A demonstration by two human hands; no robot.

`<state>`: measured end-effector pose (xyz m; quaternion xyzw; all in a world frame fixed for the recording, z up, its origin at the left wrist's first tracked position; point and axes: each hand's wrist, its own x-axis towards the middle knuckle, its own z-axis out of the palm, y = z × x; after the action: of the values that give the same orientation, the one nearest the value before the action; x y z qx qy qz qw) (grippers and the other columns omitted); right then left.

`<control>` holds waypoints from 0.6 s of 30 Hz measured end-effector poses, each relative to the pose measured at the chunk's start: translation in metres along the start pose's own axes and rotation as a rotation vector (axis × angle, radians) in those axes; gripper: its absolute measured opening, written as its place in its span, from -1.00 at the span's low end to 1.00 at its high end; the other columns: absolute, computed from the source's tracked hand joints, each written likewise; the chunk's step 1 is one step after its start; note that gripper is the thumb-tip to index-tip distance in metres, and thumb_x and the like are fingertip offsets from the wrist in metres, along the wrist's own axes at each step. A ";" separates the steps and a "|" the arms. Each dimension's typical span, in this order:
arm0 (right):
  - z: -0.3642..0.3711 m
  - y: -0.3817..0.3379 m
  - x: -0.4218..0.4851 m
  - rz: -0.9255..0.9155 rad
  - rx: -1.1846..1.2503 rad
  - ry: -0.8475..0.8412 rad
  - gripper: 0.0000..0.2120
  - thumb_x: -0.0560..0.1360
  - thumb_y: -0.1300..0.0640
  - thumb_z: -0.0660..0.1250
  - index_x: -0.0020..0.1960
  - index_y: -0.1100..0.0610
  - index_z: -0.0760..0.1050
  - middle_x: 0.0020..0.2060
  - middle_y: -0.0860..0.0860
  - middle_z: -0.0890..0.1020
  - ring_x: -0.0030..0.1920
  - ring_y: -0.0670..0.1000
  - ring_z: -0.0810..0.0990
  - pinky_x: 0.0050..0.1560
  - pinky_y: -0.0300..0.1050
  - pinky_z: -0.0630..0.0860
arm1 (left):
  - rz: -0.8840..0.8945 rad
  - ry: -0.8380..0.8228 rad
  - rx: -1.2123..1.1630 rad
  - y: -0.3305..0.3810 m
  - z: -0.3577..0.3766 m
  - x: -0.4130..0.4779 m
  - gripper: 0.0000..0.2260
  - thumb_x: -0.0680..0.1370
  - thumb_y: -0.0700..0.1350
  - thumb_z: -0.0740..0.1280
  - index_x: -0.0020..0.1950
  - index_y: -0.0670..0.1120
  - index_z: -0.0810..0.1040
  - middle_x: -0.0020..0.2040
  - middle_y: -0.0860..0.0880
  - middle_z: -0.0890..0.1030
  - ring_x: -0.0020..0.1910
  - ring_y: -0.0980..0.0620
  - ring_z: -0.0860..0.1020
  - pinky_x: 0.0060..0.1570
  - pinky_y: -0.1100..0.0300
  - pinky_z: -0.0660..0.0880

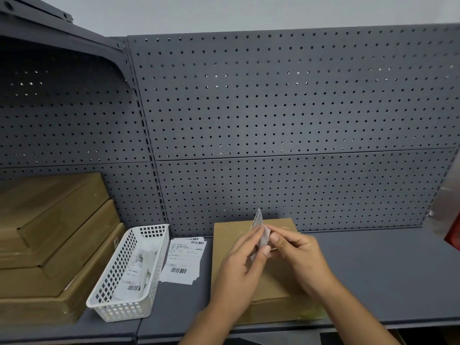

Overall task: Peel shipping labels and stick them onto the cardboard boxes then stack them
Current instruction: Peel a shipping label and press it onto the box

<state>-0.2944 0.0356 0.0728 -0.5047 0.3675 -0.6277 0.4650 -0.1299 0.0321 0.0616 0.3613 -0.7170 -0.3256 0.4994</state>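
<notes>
Over the cardboard box (278, 303) that lies flat on the grey shelf (385, 270) in front of you, both your hands meet on one shipping label (263, 237). Your left hand (239, 267) grips the label from the left with thumb and curled fingers, and your right hand (298, 260) pinches it from the right between thumb and forefinger. The label stands nearly on edge, its upper corner pointing up toward the pegboard (273, 108), with dark print showing on that corner; it is raised off the box lid and does not touch it. Whether the backing is parting from the sticker you cannot tell from this angle, as your fingers cover the middle of it. Just left of the box, a loose pile of labels (183, 260) lies flat on the shelf, barcodes facing up. Beside that pile sits a white basket (119, 311) with perforated walls, holding more printed paper slips (135, 275). Further left, a stack of flat boxes (57, 220) rests on the shelf against the back panel, each one offset from the one beneath. At the far right edge something red (454, 237) shows, too blurred to name.
</notes>
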 end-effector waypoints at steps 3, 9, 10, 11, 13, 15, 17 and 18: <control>0.004 -0.011 -0.003 -0.033 0.026 0.005 -0.72 0.55 0.24 0.35 0.23 0.24 0.66 0.13 0.22 0.72 0.12 0.27 0.70 0.05 0.06 0.69 | 0.025 0.002 -0.044 0.017 -0.002 -0.001 -0.63 0.69 -0.11 0.33 0.50 0.07 0.50 0.46 0.33 0.47 0.48 0.27 0.42 0.38 0.38 0.41; 0.015 -0.030 -0.008 -0.104 0.028 0.043 -0.74 0.54 0.15 0.40 0.19 0.16 0.70 0.06 0.26 0.69 0.06 0.23 0.69 -0.01 -0.02 0.66 | 0.063 0.050 -0.063 0.039 -0.005 -0.002 -0.65 0.68 -0.09 0.34 0.45 0.15 0.54 0.47 0.31 0.49 0.48 0.29 0.42 0.44 0.27 0.42; 0.016 -0.032 -0.010 -0.119 0.025 0.039 -0.72 0.53 0.08 0.44 0.20 0.15 0.70 0.06 0.29 0.68 0.04 0.23 0.69 -0.01 -0.01 0.65 | 0.066 0.052 -0.071 0.041 -0.005 -0.002 -0.66 0.68 -0.10 0.34 0.44 0.15 0.55 0.46 0.31 0.49 0.48 0.28 0.42 0.44 0.27 0.42; 0.018 -0.035 -0.011 -0.133 0.026 0.031 -0.66 0.52 -0.01 0.48 0.21 0.15 0.70 0.04 0.31 0.66 0.01 0.23 0.68 -0.01 0.00 0.64 | 0.072 0.053 -0.081 0.042 -0.005 -0.003 -0.67 0.68 -0.11 0.33 0.44 0.13 0.56 0.46 0.30 0.50 0.48 0.28 0.42 0.43 0.29 0.41; 0.020 -0.040 -0.012 -0.147 0.036 0.025 -0.56 0.46 -0.12 0.52 0.21 0.15 0.70 0.00 0.36 0.63 -0.07 0.20 0.65 -0.05 0.01 0.62 | 0.080 0.057 -0.108 0.046 -0.006 -0.003 -0.69 0.69 -0.12 0.31 0.43 0.08 0.58 0.46 0.27 0.51 0.49 0.26 0.43 0.41 0.35 0.39; 0.022 -0.044 -0.014 -0.157 0.050 0.032 -0.52 0.43 -0.17 0.54 0.19 0.14 0.70 -0.03 0.37 0.61 -0.11 0.19 0.64 -0.07 0.01 0.62 | 0.080 0.067 -0.157 0.051 -0.006 -0.003 -0.70 0.69 -0.12 0.31 0.40 0.09 0.60 0.45 0.23 0.54 0.48 0.24 0.44 0.39 0.37 0.40; 0.024 -0.049 -0.016 -0.168 0.053 0.032 -0.50 0.42 -0.17 0.55 0.20 0.15 0.70 -0.05 0.34 0.62 -0.13 0.20 0.63 -0.07 0.01 0.62 | 0.075 0.085 -0.205 0.055 -0.005 -0.003 -0.70 0.67 -0.09 0.32 0.38 0.12 0.60 0.43 0.22 0.56 0.47 0.22 0.46 0.39 0.34 0.43; 0.025 -0.050 -0.017 -0.174 0.050 0.033 -0.52 0.43 -0.15 0.55 0.20 0.14 0.70 -0.05 0.31 0.64 -0.14 0.20 0.64 -0.06 0.00 0.62 | 0.068 0.095 -0.231 0.056 -0.005 -0.003 -0.70 0.66 -0.08 0.32 0.38 0.13 0.60 0.42 0.21 0.57 0.46 0.20 0.47 0.37 0.33 0.45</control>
<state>-0.2793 0.0673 0.1204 -0.5125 0.3140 -0.6831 0.4149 -0.1356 0.0642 0.1080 0.2917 -0.6620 -0.3713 0.5821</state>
